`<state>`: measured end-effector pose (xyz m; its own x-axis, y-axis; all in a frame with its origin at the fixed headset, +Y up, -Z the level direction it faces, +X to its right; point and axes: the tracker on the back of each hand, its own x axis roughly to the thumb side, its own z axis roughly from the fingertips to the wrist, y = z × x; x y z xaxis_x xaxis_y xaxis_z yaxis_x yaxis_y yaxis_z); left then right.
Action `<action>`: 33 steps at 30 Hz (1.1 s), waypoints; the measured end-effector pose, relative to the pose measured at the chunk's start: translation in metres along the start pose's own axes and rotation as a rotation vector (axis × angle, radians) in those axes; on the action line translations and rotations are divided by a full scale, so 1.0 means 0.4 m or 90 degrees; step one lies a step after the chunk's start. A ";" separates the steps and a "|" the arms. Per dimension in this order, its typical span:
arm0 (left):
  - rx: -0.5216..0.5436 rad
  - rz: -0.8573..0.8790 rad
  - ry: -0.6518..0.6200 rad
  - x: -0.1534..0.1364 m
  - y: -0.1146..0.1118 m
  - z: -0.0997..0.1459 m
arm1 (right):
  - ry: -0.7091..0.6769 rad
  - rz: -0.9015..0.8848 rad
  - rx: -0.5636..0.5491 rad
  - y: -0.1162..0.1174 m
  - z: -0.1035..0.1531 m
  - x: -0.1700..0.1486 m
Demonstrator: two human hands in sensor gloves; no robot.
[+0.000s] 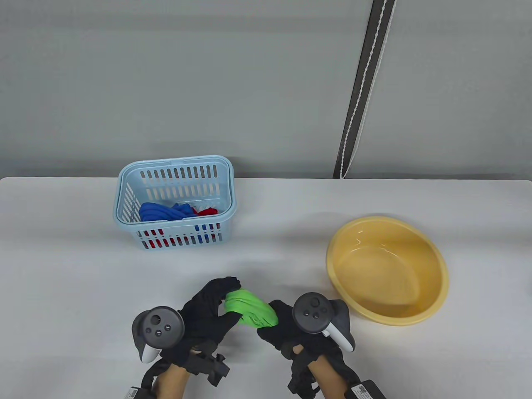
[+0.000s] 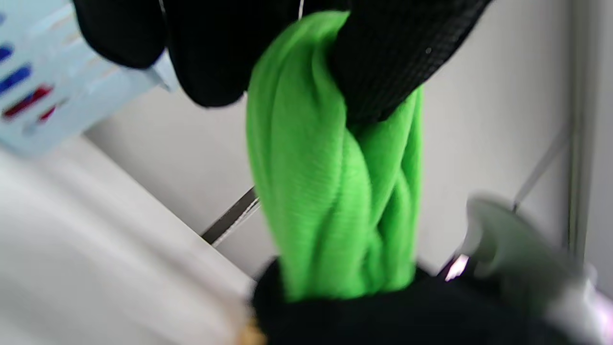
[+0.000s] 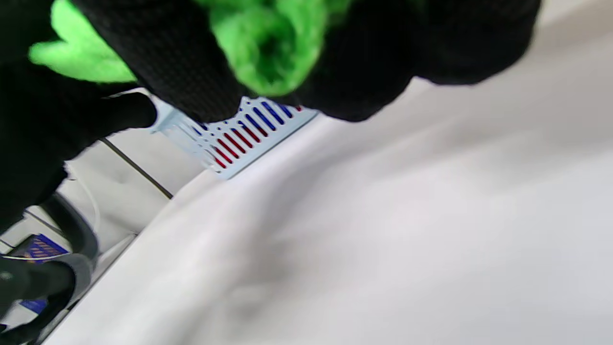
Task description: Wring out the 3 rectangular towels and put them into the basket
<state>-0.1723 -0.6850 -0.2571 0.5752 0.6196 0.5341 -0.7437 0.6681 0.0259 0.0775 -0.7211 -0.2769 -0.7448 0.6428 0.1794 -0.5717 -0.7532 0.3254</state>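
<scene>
A bright green towel is twisted into a tight rope between both hands, above the table's front middle. My left hand grips its left end and my right hand grips its right end. The left wrist view shows the green towel spiralled, with black gloved fingers curled round it. In the right wrist view the towel's end pokes out of my fist. The light blue basket stands behind at the left and holds a blue towel and a red towel.
A yellow basin sits on the white table to the right of my hands. A dark strap with a white cord hangs down the grey wall behind. The basket shows behind my right fist.
</scene>
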 end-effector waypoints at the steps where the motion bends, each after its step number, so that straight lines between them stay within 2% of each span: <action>1: -0.014 -0.088 -0.038 0.019 -0.006 0.000 | 0.014 0.001 0.012 -0.008 -0.002 -0.012; 3: -0.051 -0.256 -0.117 0.055 -0.023 0.003 | 0.023 -0.014 0.038 -0.018 -0.011 -0.030; 6: -0.103 -0.438 -0.232 0.102 -0.065 0.009 | 0.036 -0.034 0.098 -0.025 -0.023 -0.044; 11: -0.180 -0.606 -0.319 0.139 -0.137 0.012 | 0.027 -0.103 0.243 -0.010 -0.034 -0.051; 15: -0.188 -0.617 -0.322 0.140 -0.160 0.012 | -0.001 -0.166 0.306 0.004 -0.035 -0.046; 21: -0.155 -0.579 -0.296 0.130 -0.150 0.005 | -0.034 -0.255 0.378 0.024 -0.031 -0.025; 27: -0.140 -0.535 -0.248 0.104 -0.138 -0.012 | -0.032 -0.250 0.370 0.031 -0.028 -0.005; 33: -0.139 -0.489 -0.188 0.063 -0.127 -0.024 | -0.013 -0.167 0.305 0.029 -0.018 0.014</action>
<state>-0.1170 -0.6995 -0.2530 0.7578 -0.1506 0.6349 -0.0838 0.9424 0.3237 0.0643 -0.7274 -0.2786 -0.5890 0.8065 0.0518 -0.5127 -0.4225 0.7474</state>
